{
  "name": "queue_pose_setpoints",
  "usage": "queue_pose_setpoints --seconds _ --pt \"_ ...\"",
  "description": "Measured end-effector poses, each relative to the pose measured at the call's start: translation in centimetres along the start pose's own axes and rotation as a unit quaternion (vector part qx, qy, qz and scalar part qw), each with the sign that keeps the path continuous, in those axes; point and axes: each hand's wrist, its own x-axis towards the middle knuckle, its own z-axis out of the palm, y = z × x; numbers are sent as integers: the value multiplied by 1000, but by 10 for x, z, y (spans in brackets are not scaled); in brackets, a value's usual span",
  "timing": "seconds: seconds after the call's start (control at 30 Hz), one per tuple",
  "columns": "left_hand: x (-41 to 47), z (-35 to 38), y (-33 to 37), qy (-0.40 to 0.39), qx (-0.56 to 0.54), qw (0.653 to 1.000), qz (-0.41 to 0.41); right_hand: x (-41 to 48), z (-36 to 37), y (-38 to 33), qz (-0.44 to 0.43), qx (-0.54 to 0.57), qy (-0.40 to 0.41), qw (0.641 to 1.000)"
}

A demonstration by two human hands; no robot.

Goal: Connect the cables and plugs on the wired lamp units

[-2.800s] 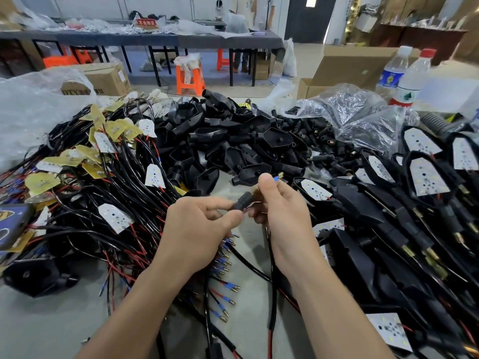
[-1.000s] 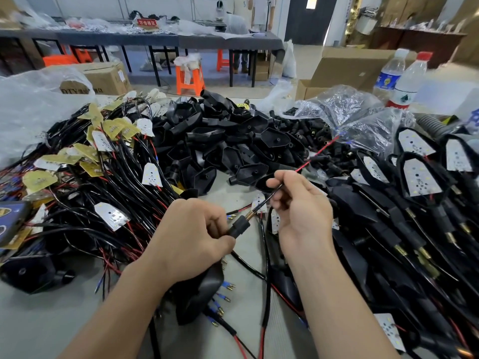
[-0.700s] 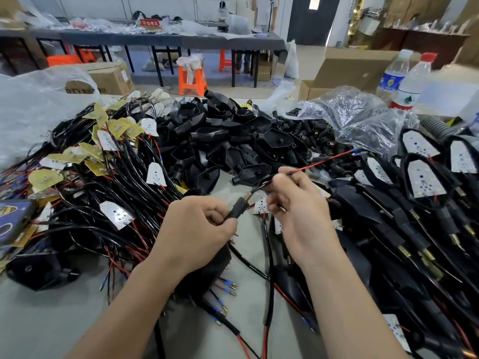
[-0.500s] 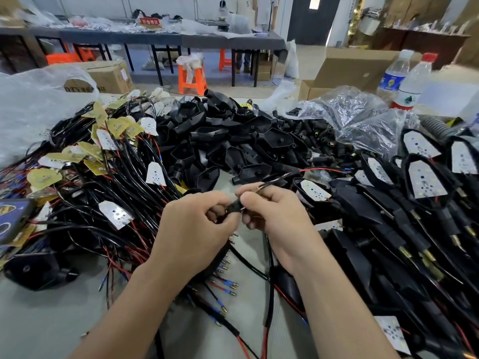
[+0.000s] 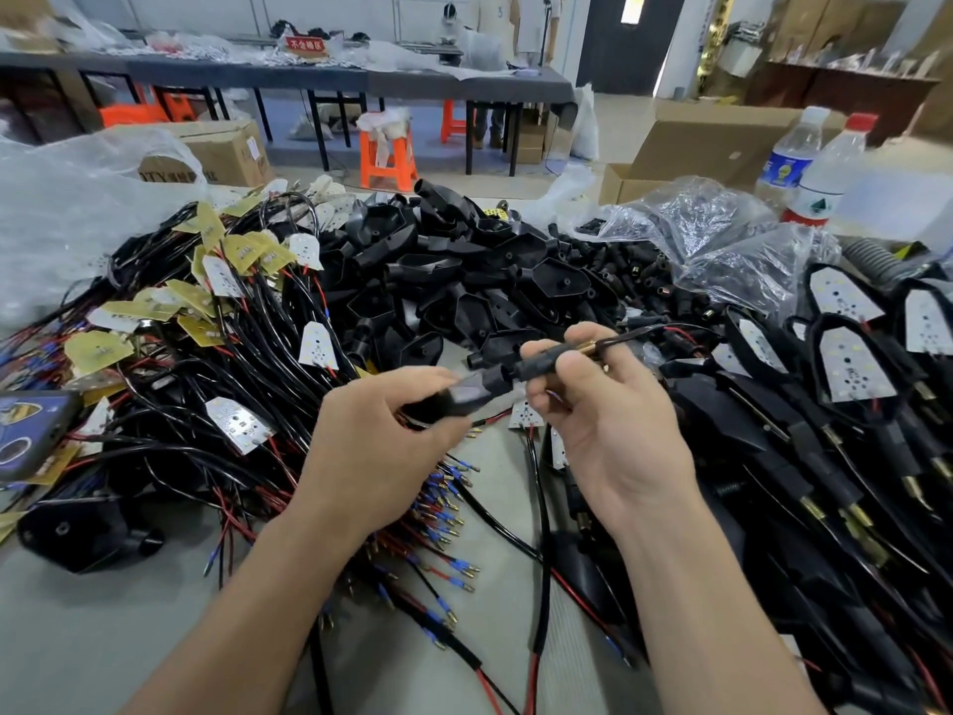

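The single wide-angle camera sits on the person's head, facing forward and down over the bench (image 5: 77, 637). It is close to the left hand (image 5: 381, 446) and right hand (image 5: 613, 430) mid-frame. A far table (image 5: 412, 82) runs along the top.

I can read a small red sign (image 5: 306, 44) on the far tabletop (image 5: 464, 85); it says 不合格区 in white. On the brown cardboard box (image 5: 227, 152) at the left I see the letters TY, with the rest hidden or blurry. The bottle labels (image 5: 784, 172) are too small for me to read.
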Motion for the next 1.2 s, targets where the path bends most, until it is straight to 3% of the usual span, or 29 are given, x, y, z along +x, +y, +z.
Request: queue_pose_setpoints --seconds 0.13,0.3,0.43,0.67,0.83,1.03,1.1,1.2 --pt "-1 4 -7 131 154 971 124 -2 1 5 37 -8 -17 999" --pt "-2 5 -14 182 166 953 177 -2 1 8 47 7 -18 999" --pt "0 2 -15 196 176 946 190 -3 1 10 55 0 -46 997" --pt "0 2 -12 206 182 937 216 -3 9 16 39 -41 44 997" --pt "0 -1 -11 213 173 932 238 -6 11 16 45 -13 21 999" --pt "-2 2 -8 198 180 932 245 -9 15 26 46 -54 1 997" --pt "-2 3 -5 194 164 940 229 -9 16 27 45 -55 7 997" --pt "2 -4 -1 160 103 972 140 -7 16 26 28 -53 10 998"
